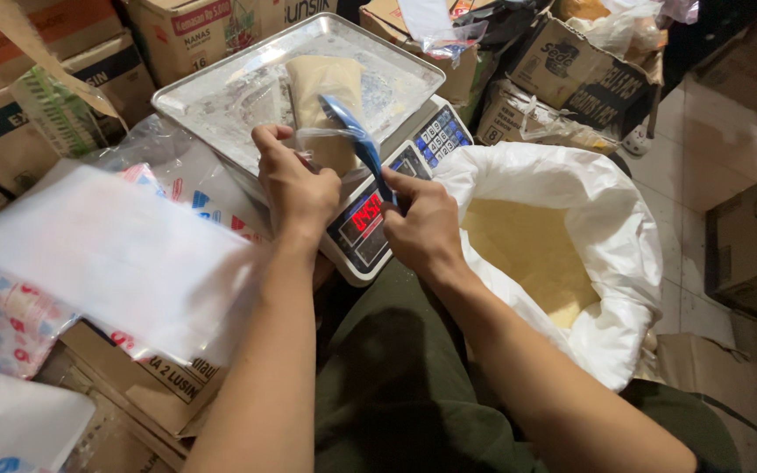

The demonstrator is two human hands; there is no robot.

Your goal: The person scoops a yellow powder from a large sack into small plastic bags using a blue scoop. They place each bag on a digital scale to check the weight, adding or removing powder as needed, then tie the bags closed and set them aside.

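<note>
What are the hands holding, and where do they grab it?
Left hand pinches the clear bag's open top; right hand grips the blue scoop by its handle.

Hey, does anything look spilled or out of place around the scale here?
Nothing stands out. The clear bag of pale powder sits on the scale's tray, both hands at it, and the white sack beside it shows no spill.

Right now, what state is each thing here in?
Clear bag: part filled with pale powder, lying on the scale pan, mouth held open.
Blue scoop: tilted at the bag's mouth.
Scale: on, red digits lit.
White sack: open, rim rolled down, powder inside.
Left hand: grip on bag.
Right hand: grip on scoop.
</note>
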